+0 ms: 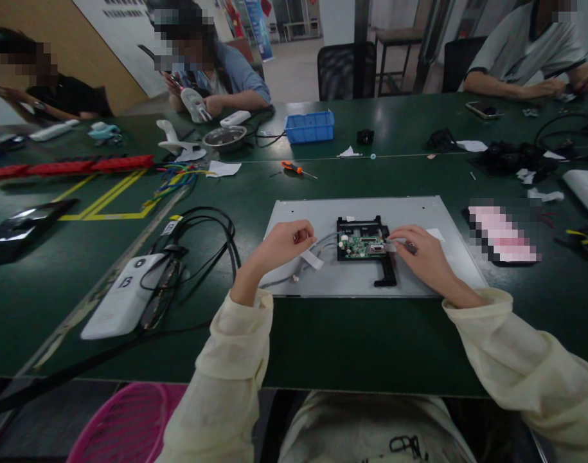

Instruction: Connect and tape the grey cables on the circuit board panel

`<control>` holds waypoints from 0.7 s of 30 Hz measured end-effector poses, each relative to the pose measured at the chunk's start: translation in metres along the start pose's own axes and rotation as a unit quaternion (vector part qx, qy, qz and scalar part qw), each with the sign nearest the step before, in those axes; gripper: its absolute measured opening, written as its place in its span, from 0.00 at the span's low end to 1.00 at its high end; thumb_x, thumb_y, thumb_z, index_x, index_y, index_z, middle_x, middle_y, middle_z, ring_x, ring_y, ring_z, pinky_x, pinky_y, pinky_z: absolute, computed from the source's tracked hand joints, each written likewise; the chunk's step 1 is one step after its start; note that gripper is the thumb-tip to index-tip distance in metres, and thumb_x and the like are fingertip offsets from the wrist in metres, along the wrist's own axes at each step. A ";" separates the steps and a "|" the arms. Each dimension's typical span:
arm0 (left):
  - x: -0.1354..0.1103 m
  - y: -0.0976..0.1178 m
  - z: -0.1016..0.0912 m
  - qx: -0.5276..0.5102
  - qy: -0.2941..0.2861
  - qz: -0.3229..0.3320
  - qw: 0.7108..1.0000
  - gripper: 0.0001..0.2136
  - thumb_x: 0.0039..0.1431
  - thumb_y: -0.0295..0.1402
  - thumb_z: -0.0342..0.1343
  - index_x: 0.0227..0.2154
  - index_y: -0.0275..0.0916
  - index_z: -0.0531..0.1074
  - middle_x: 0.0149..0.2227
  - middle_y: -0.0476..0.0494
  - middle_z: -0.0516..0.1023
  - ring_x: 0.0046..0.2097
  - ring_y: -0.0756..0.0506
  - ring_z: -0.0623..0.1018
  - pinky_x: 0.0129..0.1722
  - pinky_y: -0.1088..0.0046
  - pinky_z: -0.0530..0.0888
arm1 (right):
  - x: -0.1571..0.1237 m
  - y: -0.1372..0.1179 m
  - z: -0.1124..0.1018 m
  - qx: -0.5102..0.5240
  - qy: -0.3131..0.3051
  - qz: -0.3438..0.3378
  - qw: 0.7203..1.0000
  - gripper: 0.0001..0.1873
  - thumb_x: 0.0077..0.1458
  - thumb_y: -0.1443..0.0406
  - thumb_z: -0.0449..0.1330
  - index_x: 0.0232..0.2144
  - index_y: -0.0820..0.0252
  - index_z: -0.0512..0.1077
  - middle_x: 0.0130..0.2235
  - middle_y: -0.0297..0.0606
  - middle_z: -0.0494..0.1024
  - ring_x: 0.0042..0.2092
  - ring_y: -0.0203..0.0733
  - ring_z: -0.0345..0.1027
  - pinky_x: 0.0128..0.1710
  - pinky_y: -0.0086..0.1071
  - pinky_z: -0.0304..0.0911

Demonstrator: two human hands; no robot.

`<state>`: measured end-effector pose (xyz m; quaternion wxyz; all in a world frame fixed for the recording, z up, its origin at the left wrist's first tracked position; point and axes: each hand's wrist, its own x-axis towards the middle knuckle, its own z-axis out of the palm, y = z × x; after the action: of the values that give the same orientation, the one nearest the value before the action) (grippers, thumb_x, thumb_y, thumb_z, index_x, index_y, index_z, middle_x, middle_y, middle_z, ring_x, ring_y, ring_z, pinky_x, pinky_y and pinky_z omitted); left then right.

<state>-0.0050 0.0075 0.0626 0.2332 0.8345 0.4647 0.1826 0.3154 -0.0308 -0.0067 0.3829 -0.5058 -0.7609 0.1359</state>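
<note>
A green circuit board (364,245) sits in a black plastic frame (385,273) on top of a flat grey panel (317,212). My left hand (286,244) hovers over the panel's left part with its fingers curled into a pinch; what is in them, if anything, is hidden. Just below those fingertips a grey cable (279,281) with a white paper tag (311,259) leads toward the board. At the board's right edge, my right hand (421,254) is closed around a small thin item with a dark end, too small to name.
An orange-handled screwdriver (294,168) and a blue basket (310,128) lie beyond the panel. To the left are a white device (123,296) and black cables (216,225); to the right, a pink phone-like slab (503,235). Several people sit across the table.
</note>
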 end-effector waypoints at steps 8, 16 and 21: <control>0.000 0.018 0.005 0.006 -0.124 0.035 0.992 0.13 0.51 0.41 0.58 0.35 0.38 0.72 0.26 0.53 0.66 0.27 0.52 0.66 0.28 0.76 0.60 | 0.000 0.001 0.001 -0.004 0.003 -0.006 1.000 0.10 0.57 0.68 0.54 0.39 0.55 0.74 0.43 0.40 0.76 0.47 0.48 0.68 0.49 0.44 0.63; 0.000 0.022 0.008 0.024 -0.183 0.029 0.982 0.11 0.52 0.29 0.51 0.40 0.39 0.70 0.24 0.54 0.66 0.26 0.52 0.66 0.28 0.77 0.60 | 0.000 -0.001 0.000 -0.002 0.004 -0.004 1.000 0.10 0.57 0.68 0.54 0.39 0.55 0.74 0.43 0.40 0.75 0.47 0.47 0.68 0.49 0.44 0.63; 0.000 0.016 0.005 0.097 -0.128 0.015 0.987 0.14 0.52 0.26 0.48 0.42 0.39 0.68 0.25 0.52 0.69 0.28 0.50 0.70 0.29 0.76 0.62 | 0.000 -0.002 -0.001 -0.002 0.002 0.000 1.000 0.11 0.57 0.68 0.54 0.39 0.54 0.74 0.43 0.40 0.76 0.47 0.47 0.68 0.49 0.44 0.63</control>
<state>0.0086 -0.0005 0.0671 0.2057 0.8767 0.4337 0.0316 0.3149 -0.0315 -0.0052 0.3832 -0.5071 -0.7603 0.1339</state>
